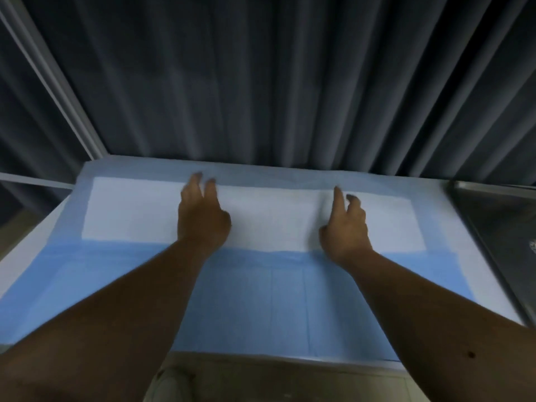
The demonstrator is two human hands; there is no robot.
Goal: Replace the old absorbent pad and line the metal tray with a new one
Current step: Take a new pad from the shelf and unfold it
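Note:
A large absorbent pad (121, 210) lies spread across the surface in front of me, blue at its border and near half, white in its far half. My left hand (201, 213) hovers over the white part left of centre, fingers relaxed and slightly spread. My right hand (345, 221) is over the white part right of centre, index finger straight, other fingers loosely curled, holding nothing. I cannot tell whether the hands touch the pad. The metal tray (499, 216) shows only as a dark steel edge at the right, beside the pad.
A dark pleated curtain (261, 82) hangs right behind the far edge of the surface. A pale metal frame post (52, 79) slants down at the back left. The floor (261, 381) shows below the near edge.

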